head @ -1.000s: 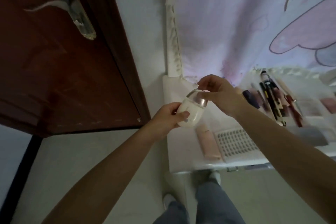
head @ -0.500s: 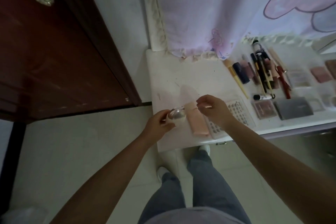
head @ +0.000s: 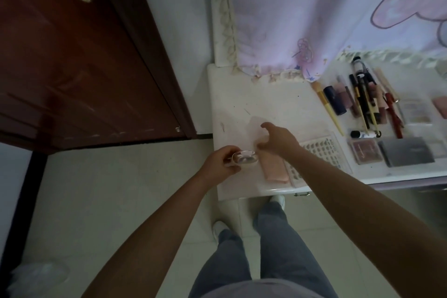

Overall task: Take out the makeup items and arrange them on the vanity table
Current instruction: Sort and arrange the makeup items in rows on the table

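the vanity table (head: 278, 94) carries the arranged makeup: a row of brushes and tubes (head: 362, 101) along its right side, flat compacts (head: 406, 151) near the front edge, a lash tray (head: 321, 152) and a pink pouch (head: 274, 168) just beside it. the left hand (head: 220, 164) grips a small egg-shaped case (head: 243, 158), fingers curled round its lower half, holding it over the table's front left corner. the right hand (head: 278, 138) hovers just beside the case with fingers spread and loosely bent, holding nothing. risk, as a judgement: the case sits at the table edge, so a loose one-handed grip could let it slip to the floor (head: 121, 201). the case looks smooth and rounded, so it would likely roll if set down on its side, and could travel off the edge or into the pouch. a right-hand sweep toward the tray could disturb items already placed. whether the case is open or closed cannot be told; if open, its contents could spill. compared with half a second ago, the right hand has released its pinch at the top of the case, moved away toward the table centre and opened its fingers; the left hand keeps its grip at nearly the same spot. the items on the table are unmoved.
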A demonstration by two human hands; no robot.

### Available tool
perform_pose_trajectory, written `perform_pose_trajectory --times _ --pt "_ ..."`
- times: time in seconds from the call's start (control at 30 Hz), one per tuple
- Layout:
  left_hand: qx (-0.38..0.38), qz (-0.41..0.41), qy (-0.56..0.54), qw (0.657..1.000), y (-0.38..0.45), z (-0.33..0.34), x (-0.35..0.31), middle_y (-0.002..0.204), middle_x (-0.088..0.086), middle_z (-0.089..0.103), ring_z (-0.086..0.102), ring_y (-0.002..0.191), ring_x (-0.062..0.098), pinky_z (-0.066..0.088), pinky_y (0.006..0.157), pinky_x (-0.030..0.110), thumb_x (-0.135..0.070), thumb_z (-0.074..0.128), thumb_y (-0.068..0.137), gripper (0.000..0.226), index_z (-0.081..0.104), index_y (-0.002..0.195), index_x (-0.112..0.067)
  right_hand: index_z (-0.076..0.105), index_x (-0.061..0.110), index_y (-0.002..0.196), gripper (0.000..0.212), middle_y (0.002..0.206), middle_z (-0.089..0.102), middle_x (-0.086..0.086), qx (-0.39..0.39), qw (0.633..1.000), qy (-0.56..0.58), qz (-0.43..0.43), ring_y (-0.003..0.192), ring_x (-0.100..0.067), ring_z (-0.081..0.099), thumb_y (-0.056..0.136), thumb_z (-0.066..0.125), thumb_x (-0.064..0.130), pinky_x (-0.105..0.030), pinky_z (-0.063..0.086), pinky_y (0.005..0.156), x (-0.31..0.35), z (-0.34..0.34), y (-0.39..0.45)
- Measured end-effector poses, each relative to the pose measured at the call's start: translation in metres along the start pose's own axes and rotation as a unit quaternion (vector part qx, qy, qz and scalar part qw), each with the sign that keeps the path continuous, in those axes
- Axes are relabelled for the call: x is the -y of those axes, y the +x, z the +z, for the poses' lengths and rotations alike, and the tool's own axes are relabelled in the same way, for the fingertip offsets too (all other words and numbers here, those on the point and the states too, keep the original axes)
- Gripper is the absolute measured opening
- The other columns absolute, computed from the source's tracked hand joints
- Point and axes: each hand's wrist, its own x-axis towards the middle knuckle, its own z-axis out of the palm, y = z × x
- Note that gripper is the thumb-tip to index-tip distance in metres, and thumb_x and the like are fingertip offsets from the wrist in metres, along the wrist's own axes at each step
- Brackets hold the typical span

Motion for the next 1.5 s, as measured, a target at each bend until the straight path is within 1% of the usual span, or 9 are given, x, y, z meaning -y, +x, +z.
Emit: perform_pose_trajectory --times 0.3,0.43,0.53,0.7,0.83,1.0,1.1,1.2,1.5 --pt "0.039 -0.028 -0.025 0.999 -0.020 -0.018 -0.005 0.136 0.008 0.040 0.038 0.121 0.013 0.039 0.089 0.023 0.015 0.061 0.074 0.069 0.038 0.132 -0.013 0.061 0.010 0.117 0.036 0.122 0.060 -0.010 0.040 0.998 0.057 -0.008 0.093 -0.016 0.054 0.082 0.061 0.020 -0.024 0.043 0.077 -0.006 -0.055 -0.033" --pt "-0.012 0.072 0.066 0.995 -0.031 -0.030 -0.036 0.144 0.005 0.026 0.029 0.129 0.012 0.032 0.095 0.017 -0.002 0.066 0.079 0.071 0.029 0.138 -0.015 0.066 0.002 0.103 0.025 0.105 0.066 -0.019 -0.058 0.997 0.031 -0.033 0.096 -0.029 0.059 0.082 0.059 0.015 -0.036 0.047 0.083 -0.003 -0.103 -0.070" --pt "-0.044 0.159 0.164 0.973 -0.031 -0.026 -0.084 0.146 0.003 0.021 0.022 0.134 0.016 0.022 0.109 0.024 -0.024 0.070 0.079 0.079 0.023 0.141 -0.016 0.065 0.014 0.110 0.028 0.091 0.069 -0.002 -0.133 0.989 0.038 -0.062 0.076 -0.009 0.054 0.083 0.058 0.019 -0.025 0.039 0.070 0.011 -0.142 -0.092" --pt "-0.173 0.274 0.360 0.875 -0.031 -0.018 -0.174 0.129 0.009 0.044 0.040 0.116 0.025 0.032 0.093 0.027 -0.043 0.070 0.073 0.073 0.040 0.130 -0.008 0.062 0.015 0.104 0.020 0.086 0.059 0.001 -0.244 0.950 0.154 -0.119 0.063 -0.005 0.047 0.088 0.051 0.022 -0.019 0.035 0.059 0.050 -0.183 -0.117" --pt "-0.295 0.354 0.443 0.769 -0.042 -0.033 -0.211 0.078 0.015 0.066 0.062 0.064 0.031 0.049 0.053 0.027 -0.014 0.083 0.056 0.038 0.065 0.085 0.001 0.052 0.014 0.088 0.014 0.069 0.047 0.007 -0.266 0.930 0.215 -0.137 0.059 -0.005 0.042 0.092 0.043 0.024 -0.018 0.032 0.054 0.072 -0.191 -0.127" --pt "-0.325 0.377 0.494 0.713 -0.053 -0.051 -0.213 0.068 0.011 0.069 0.064 0.055 0.024 0.046 0.043 0.021 0.000 0.082 0.046 0.037 0.071 0.081 -0.001 0.049 0.006 0.074 0.027 0.059 0.040 0.000 -0.251 0.911 0.292 -0.150 0.053 -0.013 0.037 0.093 0.040 0.023 -0.024 0.030 0.054 0.088 -0.186 -0.128" --pt "-0.304 0.348 0.506 0.728 -0.062 -0.064 -0.215 0.062 0.007 0.065 0.060 0.049 0.021 0.041 0.037 0.020 -0.005 0.083 0.054 0.033 0.070 0.084 -0.002 0.052 0.015 0.087 0.015 0.064 0.046 0.006 -0.263 0.907 0.238 -0.225 0.057 -0.008 0.042 0.093 0.040 0.021 -0.016 0.033 0.051 0.097 -0.184 -0.130" --pt "-0.250 0.286 0.427 0.821 -0.067 -0.082 -0.217 0.095 0.011 0.064 0.060 0.084 0.028 0.042 0.067 0.031 -0.015 0.050 0.092 0.023 0.058 0.110 -0.005 0.051 0.029 0.102 0.015 0.073 0.052 0.006 -0.233 0.902 0.177 -0.317 0.064 -0.008 0.051 0.092 0.044 0.018 -0.006 0.038 0.056 0.098 -0.190 -0.138" --pt "-0.103 0.191 0.074 0.973 -0.080 -0.102 -0.221 0.093 0.007 0.057 0.052 0.084 0.016 0.041 0.068 0.017 -0.005 0.041 0.095 0.025 0.058 0.113 -0.001 0.064 0.031 0.083 0.038 0.100 0.061 0.019 -0.143 0.859 0.248 -0.424 0.079 0.010 0.059 0.081 0.056 -0.006 -0.004 0.044 0.071 0.099 -0.208 -0.152"
